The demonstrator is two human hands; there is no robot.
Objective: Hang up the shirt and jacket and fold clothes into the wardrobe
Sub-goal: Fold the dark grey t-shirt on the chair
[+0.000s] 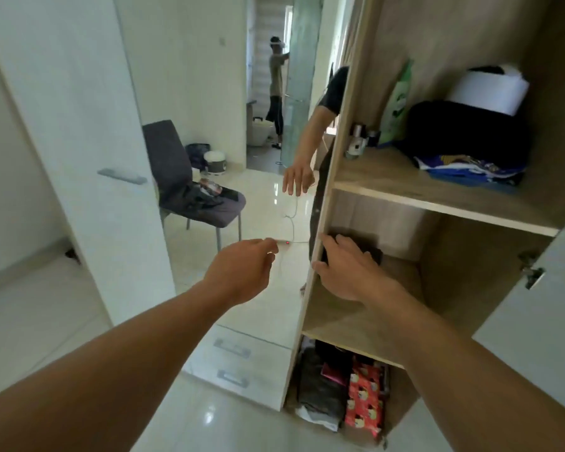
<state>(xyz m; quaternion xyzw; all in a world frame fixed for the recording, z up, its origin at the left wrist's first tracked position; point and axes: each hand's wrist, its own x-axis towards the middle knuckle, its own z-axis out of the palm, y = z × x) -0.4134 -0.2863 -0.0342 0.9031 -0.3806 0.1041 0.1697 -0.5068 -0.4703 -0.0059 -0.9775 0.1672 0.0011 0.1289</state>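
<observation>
A dark folded garment (374, 252) lies at the left end of the wardrobe's middle shelf (356, 324). My right hand (348, 270) rests on top of it with fingers spread flat, thumb near the wardrobe's side panel. Outside the wardrobe, my left hand (242, 270) hovers in front of the mirror panel (209, 93), fingers loosely curled and holding nothing. The mirror reflects a grey chair (177, 177) with dark clothes on its seat.
The upper shelf (388, 181) holds a black clothes pile (463, 132), a white item, blue patterned cloth (470, 168), a green bottle (398, 102) and a small bottle. The bottom compartment holds clothes (320, 386) and a red pack (362, 396). Drawers (232, 363) sit below the mirror. The wardrobe door (535, 321) stands open at right.
</observation>
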